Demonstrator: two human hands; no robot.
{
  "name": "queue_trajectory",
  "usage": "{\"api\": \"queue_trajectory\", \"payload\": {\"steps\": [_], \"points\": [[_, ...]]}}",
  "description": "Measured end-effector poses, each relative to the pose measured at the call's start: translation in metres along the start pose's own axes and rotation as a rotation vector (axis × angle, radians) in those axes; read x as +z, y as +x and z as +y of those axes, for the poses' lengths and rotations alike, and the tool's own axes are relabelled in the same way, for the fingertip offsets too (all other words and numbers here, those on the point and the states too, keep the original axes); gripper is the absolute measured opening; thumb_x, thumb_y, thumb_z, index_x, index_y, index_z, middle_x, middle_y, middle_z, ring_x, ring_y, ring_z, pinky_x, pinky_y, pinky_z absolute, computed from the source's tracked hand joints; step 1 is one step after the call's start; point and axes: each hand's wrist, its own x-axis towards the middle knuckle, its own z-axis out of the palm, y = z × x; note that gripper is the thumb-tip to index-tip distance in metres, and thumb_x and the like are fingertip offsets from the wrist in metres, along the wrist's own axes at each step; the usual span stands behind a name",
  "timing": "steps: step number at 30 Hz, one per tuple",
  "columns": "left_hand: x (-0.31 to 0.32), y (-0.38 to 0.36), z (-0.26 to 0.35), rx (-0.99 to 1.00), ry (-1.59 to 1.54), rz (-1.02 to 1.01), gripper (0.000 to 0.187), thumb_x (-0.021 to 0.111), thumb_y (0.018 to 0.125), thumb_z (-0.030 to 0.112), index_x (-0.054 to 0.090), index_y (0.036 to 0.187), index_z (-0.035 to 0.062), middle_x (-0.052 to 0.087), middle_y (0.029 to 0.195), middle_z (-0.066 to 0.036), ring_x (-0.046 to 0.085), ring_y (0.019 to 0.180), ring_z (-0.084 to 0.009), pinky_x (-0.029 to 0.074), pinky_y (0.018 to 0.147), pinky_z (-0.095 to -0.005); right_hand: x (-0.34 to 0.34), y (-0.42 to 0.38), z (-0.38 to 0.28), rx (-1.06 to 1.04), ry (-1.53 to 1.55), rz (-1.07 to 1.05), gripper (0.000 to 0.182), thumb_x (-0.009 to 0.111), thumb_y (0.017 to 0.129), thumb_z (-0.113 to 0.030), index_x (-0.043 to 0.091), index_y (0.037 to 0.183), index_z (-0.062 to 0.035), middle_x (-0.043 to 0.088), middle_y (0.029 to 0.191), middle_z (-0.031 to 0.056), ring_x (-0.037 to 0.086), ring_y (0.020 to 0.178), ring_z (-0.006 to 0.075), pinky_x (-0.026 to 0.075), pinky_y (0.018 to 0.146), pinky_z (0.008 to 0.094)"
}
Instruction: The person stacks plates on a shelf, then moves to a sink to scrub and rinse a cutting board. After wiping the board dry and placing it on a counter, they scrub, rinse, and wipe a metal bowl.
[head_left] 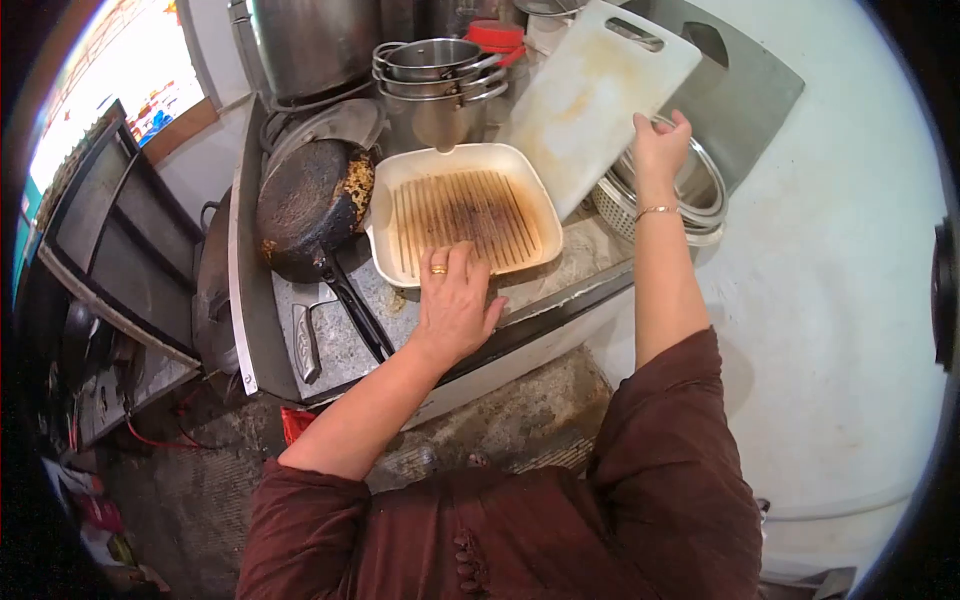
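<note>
My left hand [456, 305] rests at the near rim of a cream square grill pan [420, 175], its fingers stretched over the ridged, brown-stained inside and its thumb apart. My right hand [660, 150] is raised over a stack of metal bowls and strainers [708, 185], beside the lower right edge of a white cutting board [600, 95]. The fingers of that hand are curled; what they hold, if anything, is hidden. The board leans at a slant behind the strainers. Left of the grill pan, a blackened frying pan [310, 205] lies tilted, with its underside showing.
Nested steel pots [435, 80] and a large stockpot [315, 45] stand at the back, near a red lid [495, 37]. A grey metal sheet [750, 75] leans against the white wall [830, 250]. A patterned handle [306, 343] lies at the left front. A dark-framed rack [120, 240] stands left.
</note>
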Motion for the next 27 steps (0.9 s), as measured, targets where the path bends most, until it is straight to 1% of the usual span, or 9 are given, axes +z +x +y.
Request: {"api": "queue_trajectory", "payload": {"steps": [5,9,12,15,18,21,24,26,27], "points": [[-0.016,-0.016,0.011,0.078,-0.168,0.067,0.037,0.070,0.065,0.011,0.054,0.096,0.0011,0.045,0.111,-0.019,0.043,0.100,-0.0366,0.034,0.085,-0.0450,-0.074,-0.090,-0.035,-0.361,0.115,-0.003,0.034,0.062,0.075,-0.009,0.050,0.105,0.0043,0.054,0.101,0.0166,0.053,0.096,0.0269,0.041,0.085,0.0346],[-0.036,-0.041,0.018,0.152,-0.340,0.009,0.025,0.068,0.066,0.007,0.058,0.087,0.0023,0.049,0.103,-0.017,0.047,0.094,-0.0337,0.038,0.084,-0.0424,-0.144,-0.213,-0.012,-0.306,-0.160,-0.453,0.015,0.057,0.077,-0.010,0.055,0.088,-0.0002,0.056,0.086,0.0161,0.053,0.082,0.0322,0.042,0.074,0.0374],[-0.062,-0.053,0.025,0.160,-0.536,0.014,0.017,0.068,0.065,0.005,0.059,0.079,0.0016,0.053,0.093,-0.015,0.050,0.086,-0.0312,0.040,0.075,-0.0391,-0.214,-0.334,0.069,-0.073,-0.488,-1.123,0.022,0.057,0.076,-0.014,0.055,0.093,-0.0005,0.056,0.085,0.0179,0.053,0.083,0.0368,0.043,0.074,0.0433],[-0.116,-0.056,0.035,0.172,-0.691,0.071,0.015,0.067,0.063,0.000,0.060,0.075,0.0011,0.054,0.078,-0.012,0.052,0.075,-0.0255,0.041,0.066,-0.0328,-0.285,-0.419,0.051,0.532,-0.905,-1.659,0.027,0.058,0.071,-0.019,0.060,0.089,0.0011,0.060,0.090,0.0211,0.056,0.087,0.0372,0.045,0.075,0.0437],[-0.174,-0.062,0.033,0.332,-0.855,0.163,0.012,0.064,0.065,0.001,0.059,0.077,0.0008,0.050,0.072,-0.010,0.047,0.071,-0.0235,0.042,0.070,-0.0356,-0.379,-0.519,0.080,0.662,-0.963,-1.354,0.028,0.057,0.070,-0.026,0.064,0.081,-0.0005,0.061,0.084,0.0221,0.058,0.083,0.0377,0.046,0.074,0.0437],[-0.223,-0.075,0.032,0.501,-0.934,0.313,0.019,0.058,0.078,0.029,0.054,0.083,0.0110,0.042,0.075,-0.004,0.039,0.073,-0.0221,0.038,0.064,-0.0384,-0.441,-0.588,0.060,0.864,-1.059,-0.805,0.027,0.057,0.069,-0.028,0.065,0.076,-0.0033,0.061,0.081,0.0219,0.059,0.081,0.0373,0.047,0.072,0.0430],[-0.250,-0.081,0.015,0.714,-0.962,0.433,0.026,0.050,0.081,0.036,0.053,0.084,0.0100,0.046,0.084,-0.007,0.039,0.078,-0.0240,0.038,0.066,-0.0401,-0.490,-0.659,0.036,1.097,-1.144,-0.663,0.027,0.056,0.069,-0.028,0.065,0.075,-0.0030,0.061,0.080,0.0218,0.059,0.080,0.0367,0.047,0.072,0.0417],[-0.262,-0.075,0.004,1.015,-1.028,0.487,0.044,0.039,0.085,0.037,0.053,0.117,0.0106,0.055,0.107,-0.019,0.047,0.089,-0.0277,0.034,0.073,-0.0476,-0.510,-0.705,0.017,1.134,-1.159,-0.693,0.027,0.058,0.069,-0.029,0.065,0.076,-0.0032,0.061,0.080,0.0220,0.059,0.080,0.0363,0.047,0.071,0.0408],[-0.278,-0.065,0.009,1.032,-1.067,0.478,0.044,0.039,0.085,0.037,0.053,0.117,0.0106,0.055,0.107,-0.019,0.047,0.089,-0.0277,0.034,0.073,-0.0476,-0.517,-0.725,0.007,1.124,-1.178,-0.752,0.028,0.059,0.069,-0.029,0.065,0.077,-0.0034,0.061,0.080,0.0221,0.060,0.079,0.0359,0.048,0.071,0.0399]]}}
